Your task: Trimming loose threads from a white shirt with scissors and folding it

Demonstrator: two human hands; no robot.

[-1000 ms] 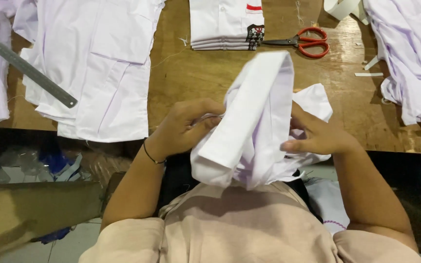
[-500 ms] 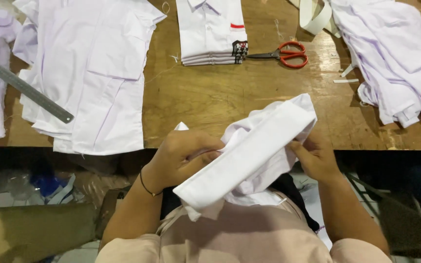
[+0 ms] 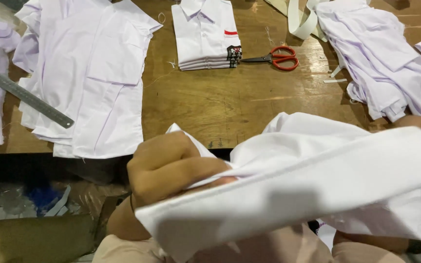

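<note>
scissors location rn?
Head view: the red-handled scissors lie on the wooden table, top centre-right, right beside the folded white shirt stack.

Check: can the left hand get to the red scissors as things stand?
Probably not without letting go. The left hand is clenched on the white garment near the body. The red scissors lie in the open across bare table, nothing blocking them, though the reach looks long.

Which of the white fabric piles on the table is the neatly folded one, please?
The small stack of folded shirts at the top centre, just left of the red-handled scissors. Its collars face up and edges align, while the left pile and right pile lie loose.
</note>
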